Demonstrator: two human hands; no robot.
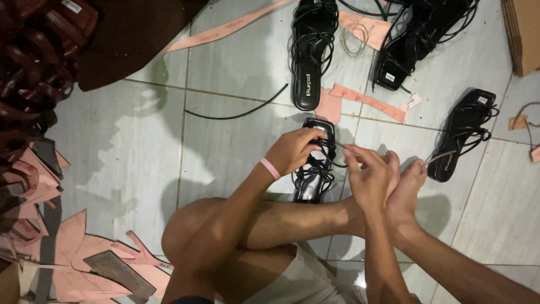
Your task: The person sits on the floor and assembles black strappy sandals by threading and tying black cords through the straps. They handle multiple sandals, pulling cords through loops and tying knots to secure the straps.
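Observation:
A black strappy sandal [314,180] lies on the tiled floor in front of my crossed legs. My left hand [292,151], with a pink band on the wrist, grips the sandal's toe end and its thin black straps. My right hand [365,171] is just right of it, fingers pinched on a thin strap or cord that runs from the sandal. Both hands rest close above my bare feet [405,188].
More black sandals lie ahead [310,53], at the top right [419,39] and at the right [464,132]. Pink paper strips [368,101] and a loose black cord [242,112] litter the tiles. Dark shoe parts pile at the left [28,73], pink cut-outs [84,253] at the bottom left.

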